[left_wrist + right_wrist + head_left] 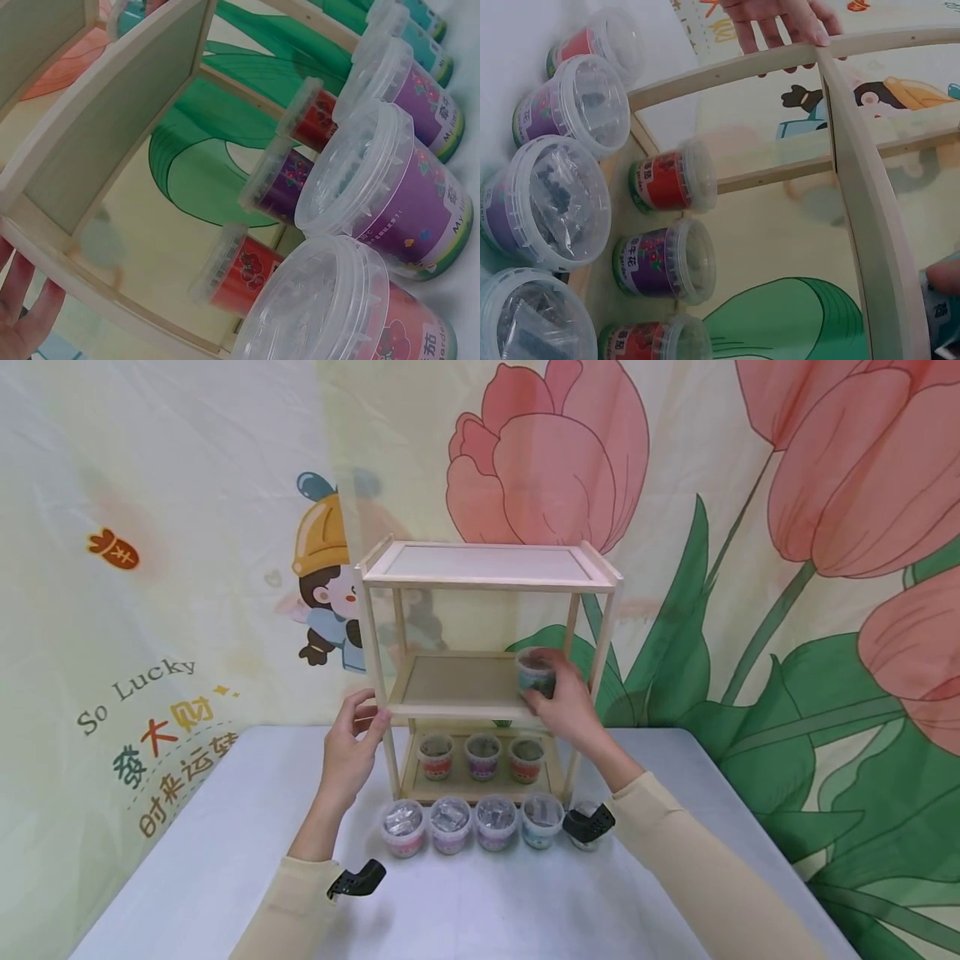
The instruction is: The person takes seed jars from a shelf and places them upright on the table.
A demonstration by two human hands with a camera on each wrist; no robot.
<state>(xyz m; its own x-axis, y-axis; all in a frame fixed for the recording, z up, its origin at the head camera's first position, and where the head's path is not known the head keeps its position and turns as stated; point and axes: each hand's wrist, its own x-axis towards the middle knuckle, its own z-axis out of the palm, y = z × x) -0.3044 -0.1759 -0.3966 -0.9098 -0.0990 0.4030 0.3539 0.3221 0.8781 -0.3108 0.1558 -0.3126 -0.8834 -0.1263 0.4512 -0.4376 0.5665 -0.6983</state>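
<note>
A three-tier wooden rack (491,583) stands on the table. My left hand (348,752) grips its left front post at middle-shelf height, thumb in front and fingers behind; the right wrist view shows those fingers (769,34) lapping over the wood. At the right end of the middle shelf (457,681), my right hand (567,706) holds a clear-topped plastic cup with a teal label (531,675) between thumb and fingers. That cup (943,304) is partly cut off in the right wrist view. On the bottom tier stand a red cup (436,760), a purple cup (482,758) and another red cup (527,762).
Several lidded cups line the table before the rack: a red one (402,831), purple ones (451,827), and a teal one (542,822). The rightmost cup (587,837) is partly covered by the black wrist device (588,823). A printed tulip curtain (750,693) hangs behind.
</note>
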